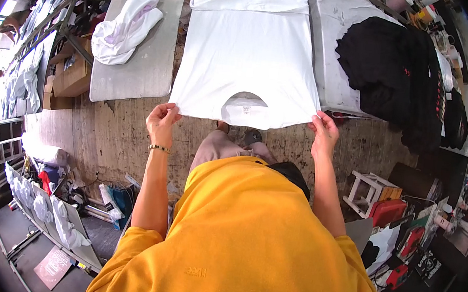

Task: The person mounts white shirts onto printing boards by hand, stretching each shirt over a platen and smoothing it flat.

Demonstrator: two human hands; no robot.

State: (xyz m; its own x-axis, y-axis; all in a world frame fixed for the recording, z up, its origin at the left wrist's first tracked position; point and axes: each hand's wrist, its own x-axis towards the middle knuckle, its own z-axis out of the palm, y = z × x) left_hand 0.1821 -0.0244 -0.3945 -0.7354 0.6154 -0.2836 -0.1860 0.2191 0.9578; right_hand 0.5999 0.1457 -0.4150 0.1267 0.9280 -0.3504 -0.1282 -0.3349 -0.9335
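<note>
A white T-shirt [249, 53] is stretched over a flat board in front of me, its neck opening and inside print towards me. At its near left corner my left hand [162, 120] pinches the cloth between thumb and fingers. My right hand [323, 134] pinches the near right corner in the same way. Between the two hands the shoulder edge is pulled taut. Towards the far end the cloth lies in a folded band. Most of the board beneath is hidden by the shirt.
On the left board [132, 81] lies a bunched white garment [125, 29]. Black garments [388, 65] are heaped over the right board [328, 59]. A cardboard box [73, 75] is at the left. Behind me on the right stand a white wooden stool [366, 191] and a red case [388, 212].
</note>
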